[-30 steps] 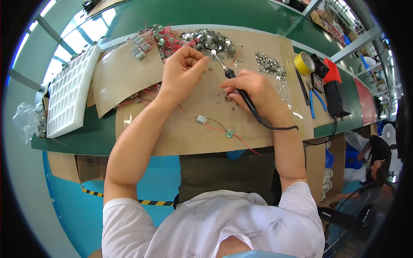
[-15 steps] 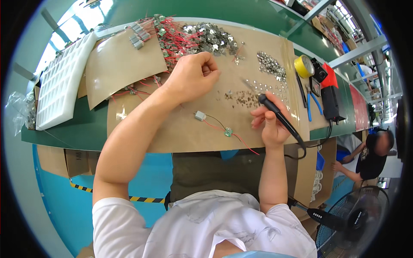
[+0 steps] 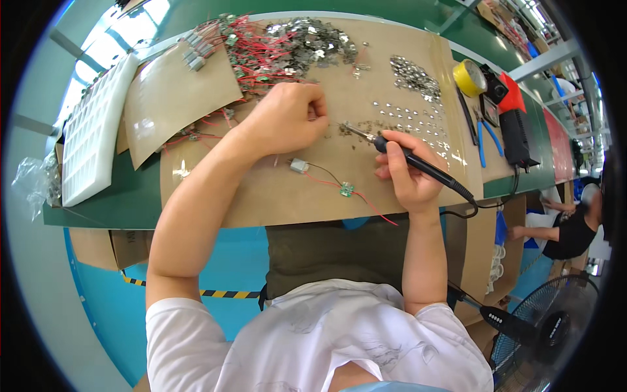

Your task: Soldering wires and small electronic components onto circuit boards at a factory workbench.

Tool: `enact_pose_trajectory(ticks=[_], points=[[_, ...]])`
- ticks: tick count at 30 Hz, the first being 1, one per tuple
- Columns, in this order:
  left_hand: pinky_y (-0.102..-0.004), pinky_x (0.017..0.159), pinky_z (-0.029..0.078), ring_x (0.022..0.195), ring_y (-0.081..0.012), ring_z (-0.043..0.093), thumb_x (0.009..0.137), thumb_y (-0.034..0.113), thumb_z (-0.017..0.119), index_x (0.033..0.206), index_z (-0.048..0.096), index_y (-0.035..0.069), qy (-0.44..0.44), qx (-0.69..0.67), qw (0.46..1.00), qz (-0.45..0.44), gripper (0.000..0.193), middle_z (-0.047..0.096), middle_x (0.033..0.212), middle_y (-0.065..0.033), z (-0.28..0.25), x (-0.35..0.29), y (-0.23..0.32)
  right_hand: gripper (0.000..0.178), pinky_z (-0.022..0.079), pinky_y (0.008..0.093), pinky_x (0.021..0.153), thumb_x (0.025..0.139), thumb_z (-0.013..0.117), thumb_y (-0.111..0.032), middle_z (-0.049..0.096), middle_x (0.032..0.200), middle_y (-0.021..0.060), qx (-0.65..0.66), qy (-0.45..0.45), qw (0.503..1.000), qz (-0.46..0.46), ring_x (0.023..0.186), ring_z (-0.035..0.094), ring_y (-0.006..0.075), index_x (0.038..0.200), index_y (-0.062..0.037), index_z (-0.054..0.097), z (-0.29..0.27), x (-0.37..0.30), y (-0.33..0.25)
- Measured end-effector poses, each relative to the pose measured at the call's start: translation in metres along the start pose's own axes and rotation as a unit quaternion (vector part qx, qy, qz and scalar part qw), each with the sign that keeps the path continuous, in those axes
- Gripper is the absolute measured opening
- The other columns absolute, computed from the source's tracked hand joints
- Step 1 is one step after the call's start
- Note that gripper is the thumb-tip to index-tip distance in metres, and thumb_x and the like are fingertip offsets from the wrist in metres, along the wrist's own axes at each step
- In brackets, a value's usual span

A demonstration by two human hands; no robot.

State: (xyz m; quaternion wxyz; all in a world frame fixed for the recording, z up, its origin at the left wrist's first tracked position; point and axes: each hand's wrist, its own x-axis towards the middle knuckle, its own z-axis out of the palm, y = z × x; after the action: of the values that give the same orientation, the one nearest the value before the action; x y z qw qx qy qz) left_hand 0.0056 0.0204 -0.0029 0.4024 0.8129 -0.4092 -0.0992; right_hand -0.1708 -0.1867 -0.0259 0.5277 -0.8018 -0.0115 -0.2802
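Note:
In my right hand (image 3: 418, 173) is a black soldering iron (image 3: 428, 164), gripped like a pen. Its metal tip points left, over a scatter of small brown bits (image 3: 369, 129). My left hand (image 3: 290, 117) is curled in a pinch just left of the tip, and whatever its fingertips hold is hidden. Between my wrists lies a small motor (image 3: 299, 166), wired to a little green circuit board (image 3: 346, 189) with a red wire trailing from it. Rows of small shiny metal pieces (image 3: 411, 116) are laid out beyond the iron.
Behind my left hand are a heap of metal plates (image 3: 313, 42) and red-wired boards (image 3: 258, 52). A brown sheet (image 3: 179, 98) and a white compartment tray (image 3: 98, 137) are at left. Yellow tape (image 3: 470, 78), blue-handled pliers (image 3: 486, 140) and a black box (image 3: 519, 137) stand right. A person (image 3: 571, 228) works nearby.
The soldering iron has moved left, bringing its tip closer to my left hand, and my right fingers have closed more around it. My left hand keeps its pinch. The whole view has shifted slightly.

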Motion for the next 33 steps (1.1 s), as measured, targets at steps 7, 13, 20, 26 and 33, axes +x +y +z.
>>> enact_pose_trajectory(ticks=[7,13,20,26,33], points=[[-0.0472,0.074,0.061,0.078,-0.0381,0.075,0.080,0.020,0.069,0.090,0.076,0.005,-0.034,0.099,0.994,0.024,0.020,0.075,0.080,-0.0187,0.016,0.010,-0.001,0.022,0.059,0.0255,0.060,0.108,0.063,-0.014,0.073,0.083,0.0069,-0.032,0.026,0.996,0.080,0.062,0.066,0.0090,0.123,-0.0011,0.074,-0.010,-0.009,0.008],[-0.0503,0.079,0.061,0.083,-0.0410,0.074,0.081,0.019,0.065,0.085,0.076,0.004,-0.024,0.128,0.991,0.018,0.019,0.075,0.082,-0.0194,0.017,0.005,0.000,0.024,0.059,0.0259,0.062,0.107,0.064,-0.012,0.073,0.085,0.0084,0.012,0.013,0.997,0.079,0.063,0.066,0.0088,0.124,0.0027,0.072,-0.009,-0.010,0.017],[-0.0514,0.078,0.062,0.081,-0.0439,0.075,0.074,0.021,0.067,0.079,0.079,-0.001,-0.034,0.094,0.995,0.032,0.025,0.074,0.082,-0.0257,0.021,0.013,0.003,0.024,0.059,0.0268,0.059,0.108,0.063,-0.016,0.073,0.083,0.0084,-0.048,0.027,0.996,0.069,0.061,0.067,0.0103,0.124,-0.0006,0.073,-0.012,-0.012,0.008],[-0.0434,0.073,0.059,0.079,-0.0342,0.075,0.083,0.014,0.072,0.090,0.075,0.001,-0.021,0.079,0.997,0.001,0.015,0.075,0.083,-0.0187,0.002,-0.002,-0.001,0.017,0.058,0.0249,0.059,0.103,0.068,-0.008,0.075,0.081,0.0080,-0.039,-0.009,0.999,0.017,0.061,0.070,0.0105,0.115,0.0008,0.077,0.003,0.001,0.001],[-0.0464,0.079,0.059,0.083,-0.0388,0.074,0.083,0.014,0.069,0.087,0.073,0.000,-0.014,0.039,0.999,0.013,0.015,0.075,0.083,-0.0178,0.009,0.005,0.009,0.016,0.058,0.0240,0.057,0.099,0.070,-0.002,0.074,0.079,0.0075,-0.042,0.018,0.999,-0.006,0.061,0.071,0.0102,0.112,0.0029,0.077,-0.004,0.002,-0.007]])
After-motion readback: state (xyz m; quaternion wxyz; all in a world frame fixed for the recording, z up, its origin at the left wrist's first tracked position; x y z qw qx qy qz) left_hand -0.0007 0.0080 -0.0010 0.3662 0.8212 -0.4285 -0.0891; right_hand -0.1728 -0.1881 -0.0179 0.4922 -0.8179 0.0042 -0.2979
